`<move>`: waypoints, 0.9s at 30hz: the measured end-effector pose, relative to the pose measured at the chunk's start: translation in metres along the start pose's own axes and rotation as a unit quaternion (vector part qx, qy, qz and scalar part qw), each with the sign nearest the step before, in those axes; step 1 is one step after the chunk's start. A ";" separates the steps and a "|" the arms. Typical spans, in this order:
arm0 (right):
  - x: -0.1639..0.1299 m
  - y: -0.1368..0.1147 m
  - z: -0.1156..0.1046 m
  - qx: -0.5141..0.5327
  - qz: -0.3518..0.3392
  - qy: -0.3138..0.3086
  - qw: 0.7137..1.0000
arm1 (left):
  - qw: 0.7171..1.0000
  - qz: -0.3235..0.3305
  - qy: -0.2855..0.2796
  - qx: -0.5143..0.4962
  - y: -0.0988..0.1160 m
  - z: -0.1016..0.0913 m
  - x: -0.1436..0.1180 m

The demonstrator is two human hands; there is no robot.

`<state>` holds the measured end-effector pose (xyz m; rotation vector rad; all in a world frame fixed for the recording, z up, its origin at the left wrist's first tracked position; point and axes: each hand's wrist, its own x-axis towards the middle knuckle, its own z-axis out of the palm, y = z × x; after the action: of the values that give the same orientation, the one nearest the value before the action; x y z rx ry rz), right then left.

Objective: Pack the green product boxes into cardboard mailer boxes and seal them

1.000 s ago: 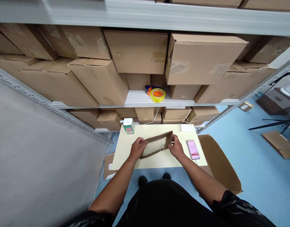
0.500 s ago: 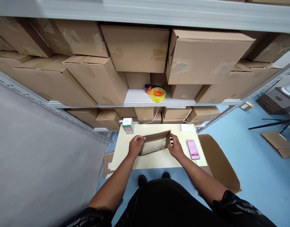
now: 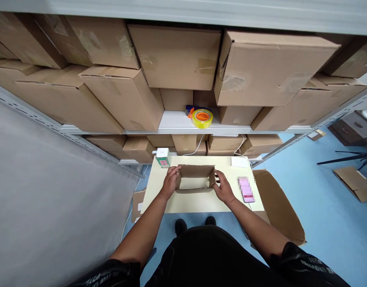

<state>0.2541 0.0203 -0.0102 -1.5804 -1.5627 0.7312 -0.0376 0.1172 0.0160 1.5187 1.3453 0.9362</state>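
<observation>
Over the middle of the cream table point(image 3: 195, 203), an open cardboard box point(image 3: 197, 171) is held with its walls squared, apparently because both ends are braced: at nine o'clock the left hand point(image 3: 170, 182) curls its fingers close on one end wall, while at three the right hand point(image 3: 223, 188) lays half-spread fingers against the other, whether pinching I cannot tell. Set apart, perhaps for working room, are a phone point(image 3: 246, 189) between three and four o'clock and a green-and-white carton point(image 3: 162, 158) at ten.

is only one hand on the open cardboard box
No, the left hand and right hand hold opposite ends of the open cardboard box.
</observation>
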 end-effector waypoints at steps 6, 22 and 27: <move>0.000 0.005 0.003 -0.058 -0.062 -0.012 0.996 | 0.999 -0.031 -0.042 0.002 -0.013 0.001 -0.001; 0.009 0.012 0.004 -0.107 -0.082 -0.057 0.989 | 0.994 -0.013 -0.091 -0.052 -0.015 0.001 -0.014; 0.016 0.014 0.001 -0.133 -0.071 -0.096 0.984 | 0.992 0.032 -0.090 0.082 -0.010 -0.006 -0.012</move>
<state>0.2624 0.0373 -0.0205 -1.6025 -1.9620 0.6313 -0.0483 0.1065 0.0090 1.7360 1.2748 0.7218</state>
